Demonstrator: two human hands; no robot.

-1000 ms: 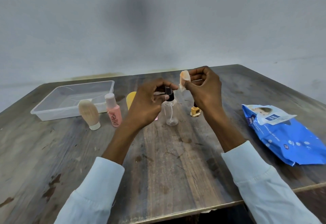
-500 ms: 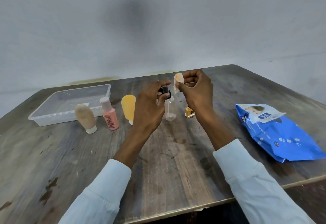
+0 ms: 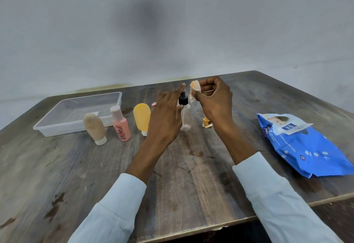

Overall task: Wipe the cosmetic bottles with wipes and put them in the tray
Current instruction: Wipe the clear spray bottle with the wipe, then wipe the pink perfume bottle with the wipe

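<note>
Nearest us, at 6 o'clock, bare counter [image 3: 182, 185]. Mid-counter we reach left hand [image 3: 166, 118], fingers straight, empty, toward clear spray bottle [image 3: 185, 117]. Right hand [image 3: 214, 101] pinches used wipe [image 3: 195, 91] at 12. Beige tube [image 3: 94, 128], pink bottle [image 3: 120, 126], yellow tube [image 3: 142, 117], small nail polish [image 3: 207, 123] standing unplaced. Tray [image 3: 57, 128] at 10 holds nothing; all placing left.

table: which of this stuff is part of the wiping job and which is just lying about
Part of the job:
clear spray bottle
wipe, pinched in the right hand
left hand, open beside the spray bottle
beige bottle
pink bottle
yellow bottle
small yellow bottle
tray
blue wipes pack

Lying about:
nothing plainly identifiable
</note>
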